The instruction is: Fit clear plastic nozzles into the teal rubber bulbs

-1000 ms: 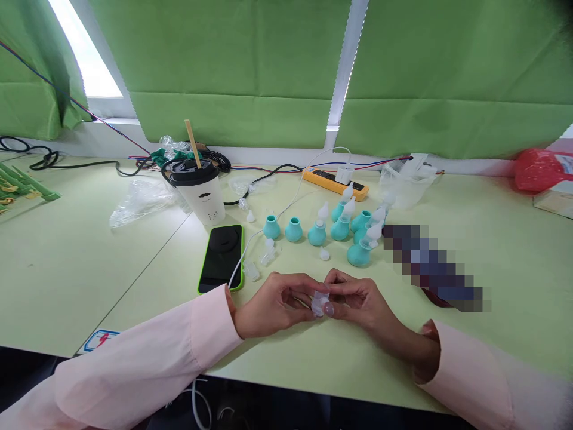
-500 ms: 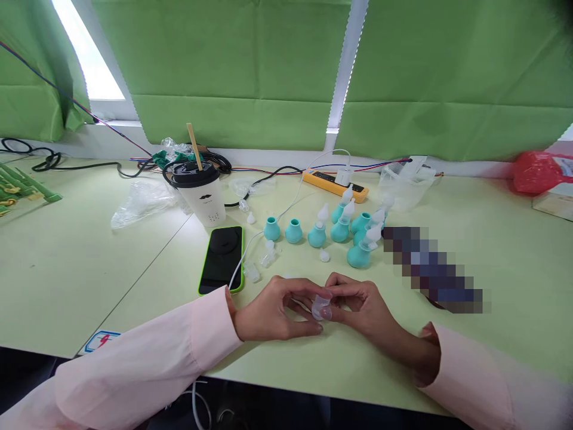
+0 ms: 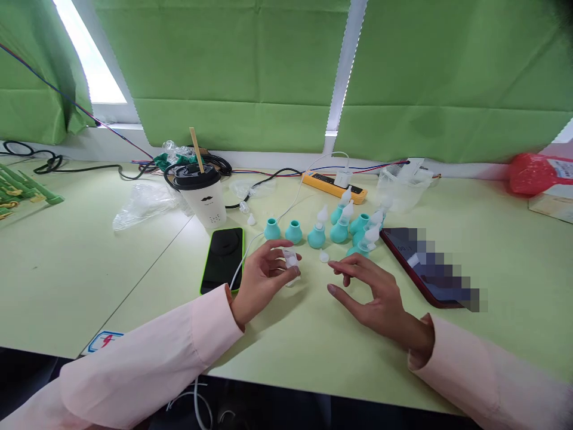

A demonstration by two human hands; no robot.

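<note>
My left hand (image 3: 268, 270) has thumb and fingers closed on a small clear plastic piece (image 3: 290, 258), held just above the table in front of the teal bulbs. My right hand (image 3: 373, 295) is open, thumb and fingers apart, with nothing in it. Its fingertips are close to a small white tip (image 3: 324, 256) lying on the table. Behind my hands stand several teal squeeze bulbs; one open-topped bulb (image 3: 293, 232) has no nozzle, while another bulb (image 3: 316, 236) carries a translucent nozzle (image 3: 322, 216). My left hand hides the area where other clear pieces lay.
A green-edged phone (image 3: 222, 261) lies by my left wrist, a white cable (image 3: 244, 257) crossing it. A lidded paper cup (image 3: 206, 203) stands behind. To the right lies a dark phone (image 3: 416, 263). At the back are a yellow power strip (image 3: 329, 186) and a clear plastic container (image 3: 400, 190).
My hands were together on the clear piece and are now apart. My left hand has moved left and away from me with the piece; my right hand has let go and opened.
</note>
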